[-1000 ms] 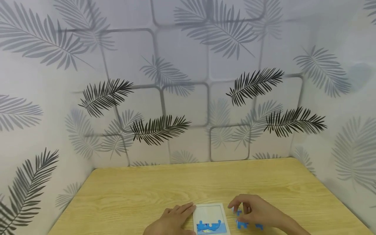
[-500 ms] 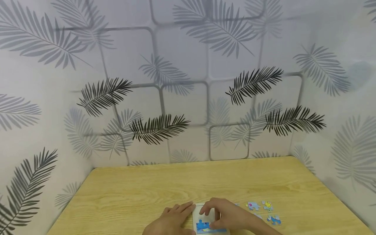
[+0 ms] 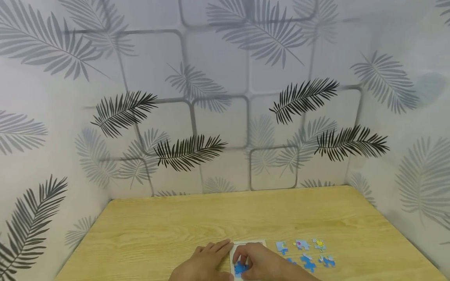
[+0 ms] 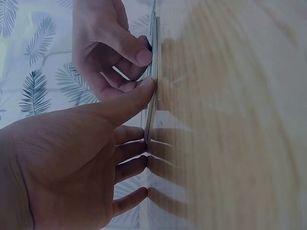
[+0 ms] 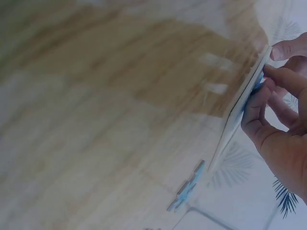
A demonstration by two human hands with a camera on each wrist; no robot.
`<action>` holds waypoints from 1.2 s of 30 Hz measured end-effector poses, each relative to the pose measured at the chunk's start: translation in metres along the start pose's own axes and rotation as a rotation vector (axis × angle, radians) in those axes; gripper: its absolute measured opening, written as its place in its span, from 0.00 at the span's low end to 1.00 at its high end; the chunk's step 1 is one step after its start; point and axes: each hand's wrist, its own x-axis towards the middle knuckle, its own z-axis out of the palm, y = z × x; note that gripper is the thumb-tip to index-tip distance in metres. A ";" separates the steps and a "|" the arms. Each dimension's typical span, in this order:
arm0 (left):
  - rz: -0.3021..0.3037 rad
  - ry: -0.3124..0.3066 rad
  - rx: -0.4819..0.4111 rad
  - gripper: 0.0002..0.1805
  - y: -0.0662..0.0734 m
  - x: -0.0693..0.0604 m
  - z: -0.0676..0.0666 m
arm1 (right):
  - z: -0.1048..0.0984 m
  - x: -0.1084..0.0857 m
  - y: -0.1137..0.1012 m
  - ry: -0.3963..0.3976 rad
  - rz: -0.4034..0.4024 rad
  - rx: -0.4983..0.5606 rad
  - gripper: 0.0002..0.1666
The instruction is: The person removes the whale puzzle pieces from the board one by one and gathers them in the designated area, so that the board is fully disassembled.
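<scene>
A white-bordered puzzle board [image 3: 259,241] lies flat near the table's front, with blue puzzle pieces [image 3: 240,268] at its lower left. My left hand [image 3: 204,262] rests flat at the board's left side; in the left wrist view, its thumb touches the board's edge [image 4: 152,103] and the other fingers are spread on the table. Over the board, my right hand [image 3: 263,262] has curled fingers and pinches a blue piece low against the surface. The right wrist view has these fingertips close to blue on the board [image 5: 233,112], partly hidden by the hand [image 5: 283,110].
Several loose puzzle pieces lie right of the board, among them a yellow sun piece [image 3: 319,244], a pinkish-blue one [image 3: 301,244] and a blue one [image 3: 308,264]. Behind the wooden table [image 3: 211,214] hangs a leaf-patterned backdrop [image 3: 218,125].
My right hand has moved left from the loose pieces onto the board, then to its lower left, uncovering more of the loose pieces. The left hand has stayed at the board's left side.
</scene>
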 end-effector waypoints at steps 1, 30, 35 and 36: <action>0.006 0.001 -0.006 0.48 -0.004 0.003 0.003 | 0.000 0.000 0.000 -0.001 -0.002 0.003 0.16; -0.070 -0.010 0.030 0.44 0.023 -0.007 -0.012 | -0.035 -0.024 0.008 0.125 -0.272 -0.109 0.15; -0.096 -0.017 0.023 0.46 0.022 -0.006 -0.011 | -0.058 -0.044 0.016 0.184 -0.265 -0.110 0.15; -0.093 -0.017 0.023 0.46 0.020 -0.005 -0.010 | -0.061 -0.048 0.018 0.195 -0.274 -0.122 0.15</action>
